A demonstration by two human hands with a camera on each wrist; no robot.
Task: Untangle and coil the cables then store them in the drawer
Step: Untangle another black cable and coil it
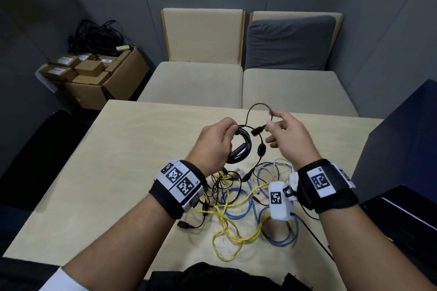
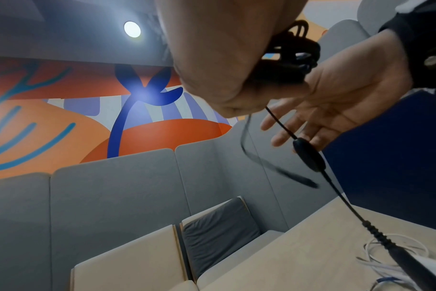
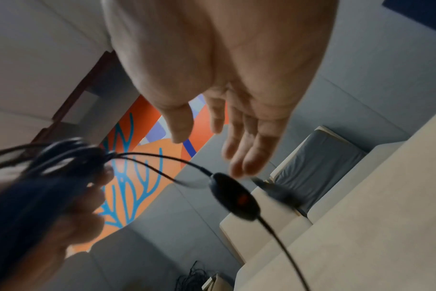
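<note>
The left hand has its grip curled round a half-made coil of black cable, held up over the counter. The right hand is open, fingers loose; a free loop arches by its fingertips, but whether it touches them I cannot tell. The cable's tail runs down past an inline pod into the pile of yellow, blue and white cables. Likely trouble: that tail looks snagged in the pile, so further winding may drag the heap along or tighten a knot. With the right hand slack, the loop could spring loose and undo the coil. No drawer is clearly in view
</note>
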